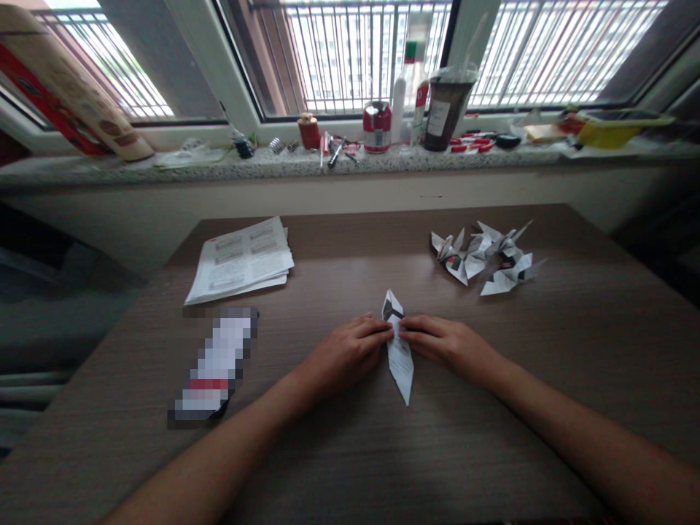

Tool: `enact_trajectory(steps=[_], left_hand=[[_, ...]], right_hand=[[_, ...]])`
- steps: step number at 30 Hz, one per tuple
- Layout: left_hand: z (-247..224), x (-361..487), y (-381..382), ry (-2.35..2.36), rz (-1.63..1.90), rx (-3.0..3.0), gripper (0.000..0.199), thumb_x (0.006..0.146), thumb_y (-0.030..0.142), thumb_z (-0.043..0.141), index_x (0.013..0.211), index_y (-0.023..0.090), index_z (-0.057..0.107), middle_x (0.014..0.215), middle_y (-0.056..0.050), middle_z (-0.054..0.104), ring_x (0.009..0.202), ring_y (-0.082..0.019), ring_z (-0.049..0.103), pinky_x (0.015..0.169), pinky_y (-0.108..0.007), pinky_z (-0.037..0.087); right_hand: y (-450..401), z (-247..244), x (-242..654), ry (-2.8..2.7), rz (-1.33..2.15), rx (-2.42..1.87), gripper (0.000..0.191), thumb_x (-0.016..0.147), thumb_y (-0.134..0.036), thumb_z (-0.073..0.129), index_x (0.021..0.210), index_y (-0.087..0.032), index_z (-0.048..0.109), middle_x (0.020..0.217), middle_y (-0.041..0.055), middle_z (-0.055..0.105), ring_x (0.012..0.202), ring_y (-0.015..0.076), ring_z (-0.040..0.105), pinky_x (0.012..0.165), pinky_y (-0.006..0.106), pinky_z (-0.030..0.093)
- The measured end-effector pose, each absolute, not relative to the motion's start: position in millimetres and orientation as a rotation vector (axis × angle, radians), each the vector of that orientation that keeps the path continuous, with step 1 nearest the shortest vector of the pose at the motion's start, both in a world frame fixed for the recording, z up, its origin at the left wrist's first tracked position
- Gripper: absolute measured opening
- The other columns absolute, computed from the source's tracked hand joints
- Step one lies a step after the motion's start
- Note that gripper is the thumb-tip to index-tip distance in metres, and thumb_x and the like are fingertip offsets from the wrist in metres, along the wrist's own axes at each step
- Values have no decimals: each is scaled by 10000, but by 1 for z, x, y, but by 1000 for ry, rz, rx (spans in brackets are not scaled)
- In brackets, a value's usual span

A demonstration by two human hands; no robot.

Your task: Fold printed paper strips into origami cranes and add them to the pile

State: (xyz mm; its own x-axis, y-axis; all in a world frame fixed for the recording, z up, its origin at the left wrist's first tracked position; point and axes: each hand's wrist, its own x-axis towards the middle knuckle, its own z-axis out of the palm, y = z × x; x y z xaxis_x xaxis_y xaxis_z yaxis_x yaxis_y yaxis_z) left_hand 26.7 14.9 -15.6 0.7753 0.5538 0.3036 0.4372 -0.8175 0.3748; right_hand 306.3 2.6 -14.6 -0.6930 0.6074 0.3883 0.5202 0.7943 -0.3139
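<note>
A piece of folded printed paper [401, 364], creased into a long narrow diamond, lies on the table before me with its tips pointing away and toward me. My left hand [353, 348] grips its left edge near the middle, fingertips pressed together on it. From the other side, my right hand [445, 341] holds the right edge with its fingers closed, opposite the left fingertips. Both thumbs are mostly hidden. Toward the back right sit several folded paper cranes [508, 277] in a cluster, made of similar printed paper.
A stack of printed sheets [246, 255] rests at the table's back left. Nearer me is a blurred-out phone-like object [219, 361], beside my left forearm. Behind the brown table [339, 467], the windowsill [219, 171] carries a red can [377, 127], a dark drink cup [444, 109] and a yellow container [612, 131].
</note>
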Motion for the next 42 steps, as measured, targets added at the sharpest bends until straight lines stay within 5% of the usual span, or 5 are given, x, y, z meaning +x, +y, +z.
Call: enact_trajectory(steps=[10, 23, 42], left_hand=[[-13, 30, 16, 780, 656, 2627, 341, 1005, 158, 613, 1341, 209, 624, 1372, -81, 669, 1257, -233, 644, 1169, -478, 485], [-12, 38, 13, 897, 675, 2759, 158, 1038, 194, 581, 1160, 180, 681, 1206, -89, 736, 1056, -240, 715, 921, -398, 607], [-11, 40, 15, 957, 689, 2550, 156, 964, 139, 658, 1104, 206, 665, 1167, -71, 733, 1069, -252, 691, 939, -416, 556]], right_hand=[[0, -16, 303, -2336, 454, -898, 213, 1031, -227, 602, 1204, -224, 727, 1266, 92, 742, 1124, 213, 733, 961, 352, 615], [-3, -13, 298, -2366, 435, -956, 213, 1019, -216, 613, 1203, -241, 717, 1281, 93, 729, 1161, 242, 707, 969, 414, 608], [-1, -12, 294, -2280, 549, -999, 139, 1000, -190, 628, 1111, -240, 694, 1204, 81, 730, 1126, 242, 685, 958, 425, 570]])
